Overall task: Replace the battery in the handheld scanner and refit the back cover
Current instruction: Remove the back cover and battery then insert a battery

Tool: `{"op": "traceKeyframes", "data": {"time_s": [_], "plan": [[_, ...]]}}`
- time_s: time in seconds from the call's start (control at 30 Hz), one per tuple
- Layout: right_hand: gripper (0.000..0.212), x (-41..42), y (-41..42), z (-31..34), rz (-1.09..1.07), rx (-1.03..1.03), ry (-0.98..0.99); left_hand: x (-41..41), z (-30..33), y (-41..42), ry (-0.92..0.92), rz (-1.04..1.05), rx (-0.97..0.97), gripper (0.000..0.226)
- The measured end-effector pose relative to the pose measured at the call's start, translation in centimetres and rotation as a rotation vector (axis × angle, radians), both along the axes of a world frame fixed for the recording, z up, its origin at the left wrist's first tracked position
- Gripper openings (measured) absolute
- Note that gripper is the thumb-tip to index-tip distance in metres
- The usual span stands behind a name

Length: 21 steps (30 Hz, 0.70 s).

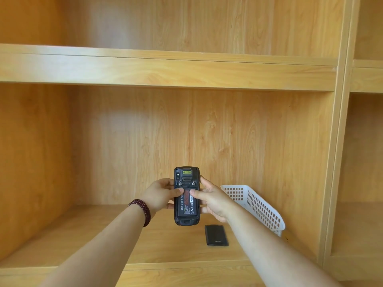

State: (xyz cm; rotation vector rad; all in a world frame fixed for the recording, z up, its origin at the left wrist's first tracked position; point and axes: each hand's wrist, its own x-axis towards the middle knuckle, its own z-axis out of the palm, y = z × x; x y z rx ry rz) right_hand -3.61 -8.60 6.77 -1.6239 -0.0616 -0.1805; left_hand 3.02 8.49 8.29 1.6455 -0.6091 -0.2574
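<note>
Both forearms bare, no sleeves in view. Left wrist wears a dark red beaded bracelet (140, 211), wrapped in several rows. Right wrist bare.

basket (259, 206): near end behind right forearm | battery (187, 204) label: print too small | scanner (187, 195) front: hidden
</note>
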Motion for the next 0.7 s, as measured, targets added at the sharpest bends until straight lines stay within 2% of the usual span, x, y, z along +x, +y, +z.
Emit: {"op": "traceKeyframes", "data": {"time_s": [0.37,0.57,0.7], "plan": [[0.039,0.0,-0.1,-1.2,0.020,0.025,0.030,0.9,0.2,0.4,0.095,-0.055,-0.029,0.030],[0.050,0.7,0.2,-2.3,0.012,0.018,0.074,1.6,0.4,0.4,-0.006,0.002,0.016,0.021],[0.055,1.2,-0.1,-2.5,-0.040,-0.002,0.118,1.9,0.2,0.6,-0.005,0.049,-0.001,0.021]]}}
